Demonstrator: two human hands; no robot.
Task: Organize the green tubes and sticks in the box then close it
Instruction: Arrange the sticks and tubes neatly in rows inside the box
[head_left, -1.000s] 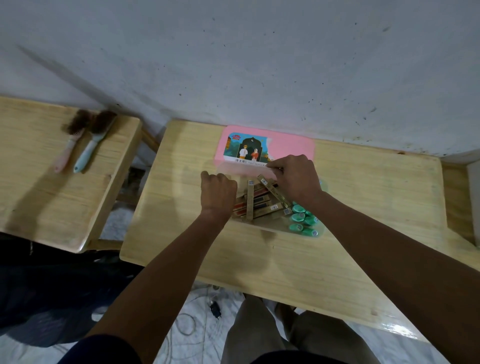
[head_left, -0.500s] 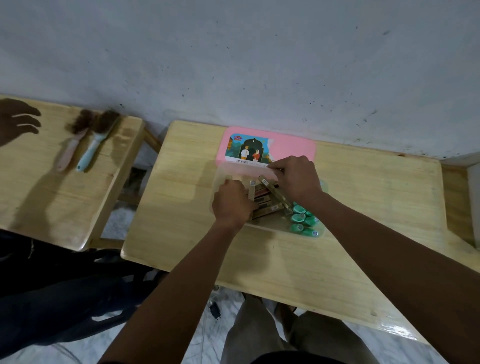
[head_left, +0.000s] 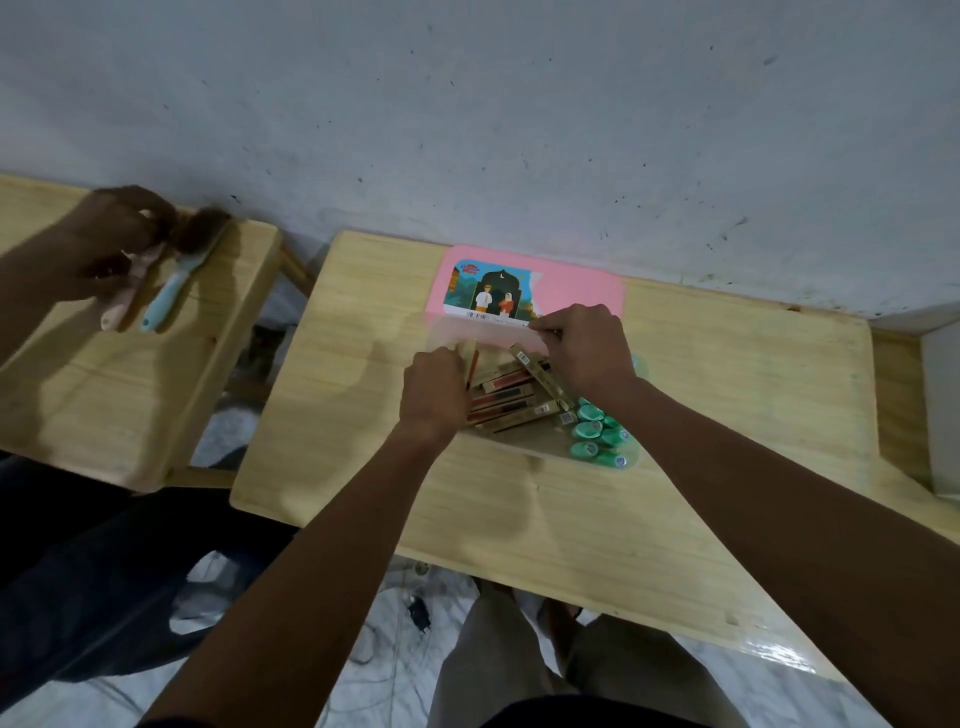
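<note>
Far left: second person's hand (head_left: 104, 244) now down on pink-handled brush (head_left: 122, 301) on side wooden table (head_left: 104, 405). Half a second ago it hung at frame edge. Blue-handled brush (head_left: 166, 296) alongside. On main wooden table (head_left: 519, 519), left hand (head_left: 434, 395) curled round left ends of gold-brown sticks (head_left: 511, 400) in clear plastic box (head_left: 524, 441), one stick now tipped up. Right hand (head_left: 587, 353) unmoved, fingers bunched at box's far rim — cannot tell what they pinch. Green tubes (head_left: 597, 431) at box's right end, pink lid (head_left: 571, 288) behind.

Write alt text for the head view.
In a clear box on a wooden table, the left hand holds brown sticks, the right hand is at the far rim. Green tubes lie at its right end, pink lid behind.
</note>
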